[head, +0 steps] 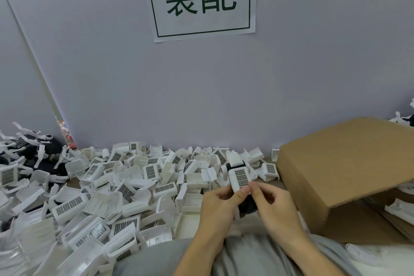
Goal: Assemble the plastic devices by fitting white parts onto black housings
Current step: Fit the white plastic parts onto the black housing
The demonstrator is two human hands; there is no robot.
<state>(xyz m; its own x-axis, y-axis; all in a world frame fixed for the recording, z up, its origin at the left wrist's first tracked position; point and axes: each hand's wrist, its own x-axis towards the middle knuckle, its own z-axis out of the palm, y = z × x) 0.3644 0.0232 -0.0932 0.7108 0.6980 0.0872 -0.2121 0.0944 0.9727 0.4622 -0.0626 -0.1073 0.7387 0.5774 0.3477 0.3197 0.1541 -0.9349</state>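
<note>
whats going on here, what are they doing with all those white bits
A person is putting a plastic device together. Both hands, left hand and right hand, hold a white grille part against a black housing, thumbs pressing its near end. A big pile of loose white parts lies to the left, and a cardboard box sits to the right.

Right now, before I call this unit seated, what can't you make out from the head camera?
- Black housing: mostly hidden behind both thumbs and the white part; the seating can't be judged.
- Left hand and right hand: fingertips under the unit are hidden.
- Cardboard box: contents hidden by its flap; cut off at the right edge.
- Dark pieces far left: too small and blurred.
</note>
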